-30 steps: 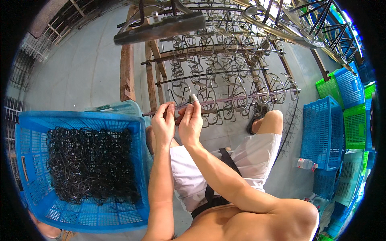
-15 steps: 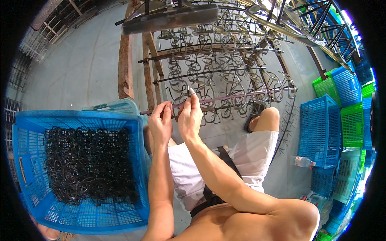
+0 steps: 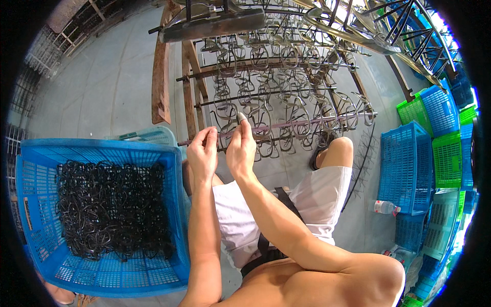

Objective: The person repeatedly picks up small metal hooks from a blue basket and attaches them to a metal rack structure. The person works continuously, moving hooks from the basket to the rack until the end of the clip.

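Observation:
My left hand is closed in a pinch beside the left end of a pinkish rod on the rack; what it holds, if anything, is too small to make out. Close to its right, my right hand has its fingers pressed together, pointing up at the rod. A grey cover sits on one of its fingertips. Curved metal wire pieces hang in rows along the rods, just beyond my hands. A blue plastic basket at my left holds a tangle of black curved wire pieces.
The rack has wooden posts and dark crossbars. A dark bar and metal parts overhang its far side. Stacked blue baskets and green baskets line the right, with a plastic bottle beside them. A pale green basket stands behind the blue one.
My hands have hardly moved; the left fingertips have risen slightly and come closer together. The whole view has shifted a little.

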{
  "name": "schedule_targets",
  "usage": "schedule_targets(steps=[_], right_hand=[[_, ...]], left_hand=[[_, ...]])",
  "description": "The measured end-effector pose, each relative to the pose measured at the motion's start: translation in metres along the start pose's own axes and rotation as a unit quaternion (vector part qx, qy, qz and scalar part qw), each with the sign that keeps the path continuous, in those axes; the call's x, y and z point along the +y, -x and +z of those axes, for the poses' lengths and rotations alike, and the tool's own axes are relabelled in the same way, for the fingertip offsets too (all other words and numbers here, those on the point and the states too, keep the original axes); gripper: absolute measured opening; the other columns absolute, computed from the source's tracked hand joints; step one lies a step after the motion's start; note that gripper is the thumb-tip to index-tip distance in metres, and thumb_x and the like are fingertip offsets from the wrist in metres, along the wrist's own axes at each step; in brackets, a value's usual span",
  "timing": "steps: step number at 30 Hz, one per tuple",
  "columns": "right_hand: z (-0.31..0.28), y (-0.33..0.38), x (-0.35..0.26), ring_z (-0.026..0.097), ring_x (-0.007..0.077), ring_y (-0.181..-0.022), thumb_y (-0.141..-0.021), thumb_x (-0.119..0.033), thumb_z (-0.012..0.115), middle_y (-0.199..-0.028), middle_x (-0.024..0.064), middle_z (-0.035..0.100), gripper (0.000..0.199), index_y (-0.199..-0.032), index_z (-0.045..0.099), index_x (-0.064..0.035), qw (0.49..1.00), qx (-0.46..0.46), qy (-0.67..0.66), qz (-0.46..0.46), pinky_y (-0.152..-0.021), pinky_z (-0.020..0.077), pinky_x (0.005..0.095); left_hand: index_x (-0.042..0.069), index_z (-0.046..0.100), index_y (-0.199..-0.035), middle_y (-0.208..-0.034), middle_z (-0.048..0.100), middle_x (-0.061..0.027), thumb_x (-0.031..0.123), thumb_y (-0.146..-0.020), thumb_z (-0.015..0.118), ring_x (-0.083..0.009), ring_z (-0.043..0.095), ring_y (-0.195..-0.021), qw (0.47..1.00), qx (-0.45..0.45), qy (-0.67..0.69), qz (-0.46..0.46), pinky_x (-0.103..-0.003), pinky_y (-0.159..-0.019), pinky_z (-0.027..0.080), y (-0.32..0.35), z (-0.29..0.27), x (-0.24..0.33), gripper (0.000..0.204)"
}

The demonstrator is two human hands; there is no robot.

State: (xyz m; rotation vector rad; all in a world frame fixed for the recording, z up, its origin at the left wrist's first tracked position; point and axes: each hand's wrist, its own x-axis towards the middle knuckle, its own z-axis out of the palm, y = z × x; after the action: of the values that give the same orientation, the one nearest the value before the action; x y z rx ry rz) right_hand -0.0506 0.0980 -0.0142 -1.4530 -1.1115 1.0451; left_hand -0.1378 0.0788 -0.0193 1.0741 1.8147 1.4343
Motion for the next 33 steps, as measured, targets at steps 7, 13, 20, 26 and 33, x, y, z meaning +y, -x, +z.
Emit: schedule_targets(steps=[7, 13, 20, 26, 33], right_hand=[[0.014, -0.007, 0.02, 0.053, 0.0117, -0.061, -0.095, -0.012, 0.039, -0.074, 0.005, 0.056, 0.037, -0.129, 0.043, 0.001, 0.981, -0.023, -0.19, 0.042, -0.054, 0.0443, 0.0269], [0.023, 0.005, 0.01, 0.055, 0.011, -0.06, -0.096, -0.015, 0.041, -0.073, 0.006, 0.057, 0.036, -0.128, 0.044, 0.0013, 0.974, -0.025, -0.222, 0.046, -0.054, 0.0442, 0.0265], [0.017, 0.018, 0.002, 0.06, 0.0313, -0.067, -0.09, -0.008, 0.046, -0.078, 0.0199, 0.059, 0.043, -0.132, 0.041, -0.0011, 0.998, -0.044, -0.006, -0.047, -0.062, 0.0477, 0.0353], [0.007, 0.015, 0.001, 0.06, 0.0288, -0.065, -0.09, -0.008, 0.045, -0.077, 0.0183, 0.059, 0.042, -0.132, 0.041, -0.0009, 0.996, -0.07, 0.008, -0.057, -0.062, 0.0479, 0.0347], [0.004, 0.014, -0.001, 0.058, 0.0251, -0.062, -0.092, -0.01, 0.044, -0.074, 0.0175, 0.057, 0.041, -0.132, 0.04, -0.0008, 0.996, -0.079, -0.004, -0.052, -0.059, 0.0468, 0.0333]], left_hand=[[-0.004, 0.063, -0.1, -0.083, 0.066, -0.0084, 0.018, -0.093, 0.052, -0.0124, 0.06, -0.073, 0.996, -0.036, 0.077, 0.002, -0.025, -0.066, 0.048, 0.004, -0.001, 0.004, 0.025], [-0.005, 0.061, -0.103, -0.091, 0.066, -0.0104, 0.02, -0.094, 0.05, -0.0135, 0.062, -0.081, 0.979, -0.074, 0.182, -0.05, -0.025, -0.073, 0.048, 0.007, -0.009, 0.001, 0.029], [-0.001, 0.062, -0.093, -0.084, 0.064, -0.0071, 0.016, -0.089, 0.058, -0.0143, 0.06, -0.074, 0.926, -0.019, 0.341, -0.158, -0.024, -0.066, 0.047, 0.013, -0.006, -0.004, 0.018], [0.005, 0.062, -0.087, -0.079, 0.063, -0.0049, 0.022, -0.086, 0.063, -0.0153, 0.059, -0.069, 0.851, -0.042, 0.45, -0.266, -0.026, -0.061, 0.046, 0.013, -0.005, -0.002, 0.016], [0.005, 0.06, -0.084, -0.073, 0.061, -0.004, 0.015, -0.085, 0.063, -0.0122, 0.056, -0.064, 0.895, -0.013, 0.398, -0.2, -0.023, -0.059, 0.043, 0.014, 0.003, 0.002, 0.011]])
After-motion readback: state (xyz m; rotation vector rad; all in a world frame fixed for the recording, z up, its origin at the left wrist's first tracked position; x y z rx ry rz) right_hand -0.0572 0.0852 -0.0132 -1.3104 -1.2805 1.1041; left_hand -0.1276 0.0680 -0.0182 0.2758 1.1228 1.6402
